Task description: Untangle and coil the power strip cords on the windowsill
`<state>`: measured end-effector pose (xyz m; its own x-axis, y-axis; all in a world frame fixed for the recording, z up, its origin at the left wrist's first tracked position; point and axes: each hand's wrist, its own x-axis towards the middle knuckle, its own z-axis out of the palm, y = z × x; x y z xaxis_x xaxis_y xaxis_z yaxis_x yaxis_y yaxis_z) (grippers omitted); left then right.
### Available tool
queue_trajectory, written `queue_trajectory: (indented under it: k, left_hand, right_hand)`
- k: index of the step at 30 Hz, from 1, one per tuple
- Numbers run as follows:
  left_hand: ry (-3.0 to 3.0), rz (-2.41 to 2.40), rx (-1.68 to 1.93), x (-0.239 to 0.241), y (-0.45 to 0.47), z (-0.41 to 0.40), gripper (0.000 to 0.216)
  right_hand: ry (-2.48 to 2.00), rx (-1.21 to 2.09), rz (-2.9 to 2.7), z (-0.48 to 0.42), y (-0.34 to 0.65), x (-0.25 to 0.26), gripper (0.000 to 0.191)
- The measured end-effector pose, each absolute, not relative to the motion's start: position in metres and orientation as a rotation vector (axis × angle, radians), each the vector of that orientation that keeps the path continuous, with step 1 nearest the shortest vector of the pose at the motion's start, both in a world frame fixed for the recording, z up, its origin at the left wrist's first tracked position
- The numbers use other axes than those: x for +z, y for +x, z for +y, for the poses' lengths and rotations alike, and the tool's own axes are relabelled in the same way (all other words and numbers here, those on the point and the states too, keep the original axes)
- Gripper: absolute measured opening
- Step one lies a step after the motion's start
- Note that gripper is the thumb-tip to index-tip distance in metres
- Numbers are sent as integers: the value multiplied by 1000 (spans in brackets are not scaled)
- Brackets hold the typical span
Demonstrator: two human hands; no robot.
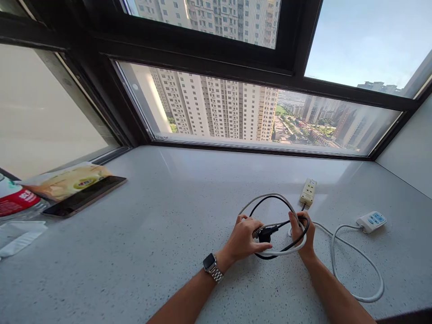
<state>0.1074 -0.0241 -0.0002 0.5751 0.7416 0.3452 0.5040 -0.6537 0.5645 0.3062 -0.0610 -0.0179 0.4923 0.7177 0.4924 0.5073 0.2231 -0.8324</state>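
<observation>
Coiled black and white cables [280, 252] hang in loops between my two hands. My left hand [243, 237], with a watch [212, 267] on its wrist, is closed around the left side of the loops and a black plug [266, 233]. My right hand [305, 236] grips the right side of the same loops. Just beyond my right hand lies a cream power strip [308, 192], with a black cord running to it. Farther right, a white power strip with a blue face [371, 221] rests at the end of a white cord [378, 274].
A speckled white counter [135, 252] runs along a dark-framed window [216, 108]. At the left lie a phone [86, 195], a yellow packet [69, 180], a bottle with a red label [20, 200] and a white tissue [20, 238]. A wall stands at the right.
</observation>
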Motion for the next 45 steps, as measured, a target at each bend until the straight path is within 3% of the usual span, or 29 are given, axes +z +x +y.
queue_trajectory:
  k: [9, 23, 35, 45]
  left_hand:
    - [2409, 1003, 762, -5, 110, -23, 56]
    - [2191, 1055, 1048, 6, 104, -28, 42]
    - [2305, 1085, 1101, 14, 94, -31, 29]
    - [1930, 1086, 1070, 20, 79, -22, 27]
  right_hand:
    - [-1410, 273, -1140, -60, 308, -19, 38]
    - [-1345, 373, -1234, -58, 303, -15, 40]
    - [-1363, 186, -1221, -55, 310, -13, 33]
    - [-1451, -59, -1289, -54, 327, -9, 40]
